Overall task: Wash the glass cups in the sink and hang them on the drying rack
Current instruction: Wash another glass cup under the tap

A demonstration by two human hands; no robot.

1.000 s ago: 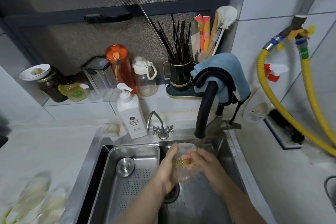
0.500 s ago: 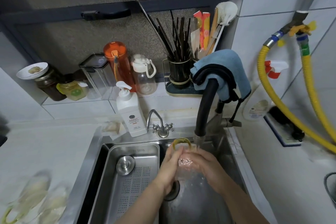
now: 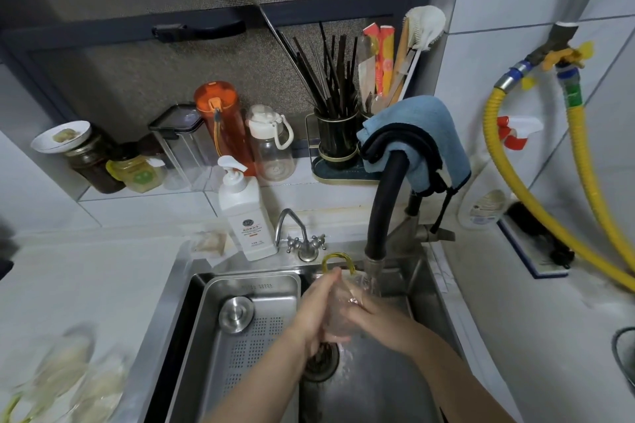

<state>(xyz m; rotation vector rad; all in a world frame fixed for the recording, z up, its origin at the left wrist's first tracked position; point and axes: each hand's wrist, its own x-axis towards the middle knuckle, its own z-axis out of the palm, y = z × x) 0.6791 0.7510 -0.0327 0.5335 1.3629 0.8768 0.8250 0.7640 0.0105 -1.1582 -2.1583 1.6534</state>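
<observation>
You hold the glass cup [image 3: 342, 302] directly under the black faucet [image 3: 379, 216], its yellow handle up, so the stream rinses it. Your left hand [image 3: 318, 311] and right hand [image 3: 369, 314] wrap its sides. Below the faucet, the sink [image 3: 417, 271] catches runoff; its strainer tray [image 3: 240, 336] holds a stopper [image 3: 236, 314].

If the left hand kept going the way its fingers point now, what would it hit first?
The left hand grips the glass cup, fingers aimed up and away toward the sink's back wall. Beyond the cup, likely the small chrome tap; depth is unclear.
</observation>
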